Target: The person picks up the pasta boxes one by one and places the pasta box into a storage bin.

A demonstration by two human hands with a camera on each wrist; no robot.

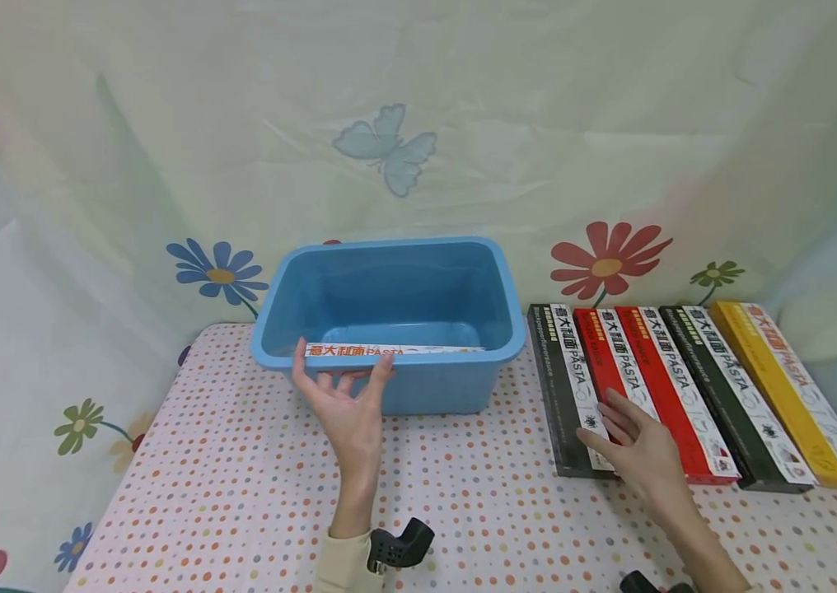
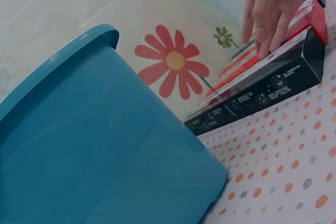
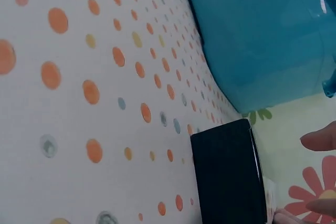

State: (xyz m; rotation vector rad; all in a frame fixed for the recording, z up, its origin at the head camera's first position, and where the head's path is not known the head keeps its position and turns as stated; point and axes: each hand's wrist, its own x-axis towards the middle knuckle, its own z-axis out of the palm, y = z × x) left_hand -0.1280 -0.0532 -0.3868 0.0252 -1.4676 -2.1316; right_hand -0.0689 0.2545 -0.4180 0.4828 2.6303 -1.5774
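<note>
Left hand (image 1: 348, 412) grips near rim of blue rectangular plastic bin (image 1: 448, 389); white-faced, orange-lettered cardboard carton (image 1: 441, 349) inside, along near wall. Right hand (image 1: 639, 451) relaxed, grasping nothing, over black-and-white cardboard carton (image 1: 550, 395) and red-and-white cardboard carton (image 1: 593, 346); tight spacing could drag neighbour along.

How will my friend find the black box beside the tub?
Find the blue tub, then the row of pasta boxes on its right. The black box heads that row, nearest the tub; the other black box lies beside the yellow box.
</note>
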